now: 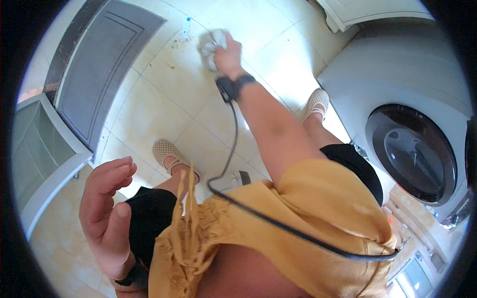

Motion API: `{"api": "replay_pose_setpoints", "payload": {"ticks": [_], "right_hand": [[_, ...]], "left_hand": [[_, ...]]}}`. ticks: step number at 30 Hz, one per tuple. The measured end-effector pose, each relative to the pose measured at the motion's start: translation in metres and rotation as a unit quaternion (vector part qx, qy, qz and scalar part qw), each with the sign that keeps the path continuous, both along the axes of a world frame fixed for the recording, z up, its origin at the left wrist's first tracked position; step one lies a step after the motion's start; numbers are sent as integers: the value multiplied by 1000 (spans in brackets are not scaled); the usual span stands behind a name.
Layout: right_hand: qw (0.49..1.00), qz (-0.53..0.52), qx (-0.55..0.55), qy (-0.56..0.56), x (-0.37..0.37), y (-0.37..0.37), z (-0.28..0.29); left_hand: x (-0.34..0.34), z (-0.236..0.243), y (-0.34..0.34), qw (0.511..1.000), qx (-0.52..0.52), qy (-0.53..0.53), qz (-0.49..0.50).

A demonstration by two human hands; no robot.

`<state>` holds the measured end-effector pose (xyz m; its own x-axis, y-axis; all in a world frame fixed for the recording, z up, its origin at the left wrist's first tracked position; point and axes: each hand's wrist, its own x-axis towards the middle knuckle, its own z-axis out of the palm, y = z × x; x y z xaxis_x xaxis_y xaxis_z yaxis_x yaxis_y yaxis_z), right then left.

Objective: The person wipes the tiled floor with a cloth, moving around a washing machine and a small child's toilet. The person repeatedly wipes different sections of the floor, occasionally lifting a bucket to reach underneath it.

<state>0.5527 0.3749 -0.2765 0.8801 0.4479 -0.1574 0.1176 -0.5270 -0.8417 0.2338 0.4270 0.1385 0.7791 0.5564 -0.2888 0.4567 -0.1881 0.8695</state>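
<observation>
My right hand (228, 52) reaches down toward the tiled floor (164, 99) and is closed around a crumpled white cloth (211, 43), which is pressed against or just above the tiles. A black wrist device (229, 87) with a cable sits on that wrist. My left hand (107, 208) hangs at the lower left with fingers loosely curled and apart, holding nothing. Brown specks of dirt (174, 47) lie on the tiles left of the cloth. My two feet in beige mesh shoes (169, 155) stand on the floor.
A front-loading washing machine (412, 149) with a dark round door stands at the right. A grey door mat (99, 64) lies at the upper left, beside a glass-fronted white cabinet (39, 159). A white cabinet base (357, 12) is at the top right.
</observation>
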Motion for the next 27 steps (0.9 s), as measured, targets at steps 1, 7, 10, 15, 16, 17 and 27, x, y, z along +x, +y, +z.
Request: {"api": "replay_pose_setpoints", "payload": {"ticks": [1,7,10,15,16,17,27], "right_hand": [[999,-12,51,-8,-8,-19,4],[948,-251,-133,-141,-20,-193,-5],[907,-342,-229,-88,-2,-255,-19],[857,-378,-350,-11,17,-197,-48],[895,-368,-253,15,15,-159,-53],[937,-297,-181,15,12,-117,-56],[997,-22,46,-58,-15,-40,10]], "left_hand": [[0,0,3,1000,0,3,5],[-11,-6,16,999,14,-2,-30],[-15,-10,19,999,22,-9,-25],[-8,-18,20,1000,-9,14,6],[-5,-18,19,1000,-6,6,-17],[0,-19,18,999,-4,-23,-48],[8,-11,12,998,38,30,-35]]}}
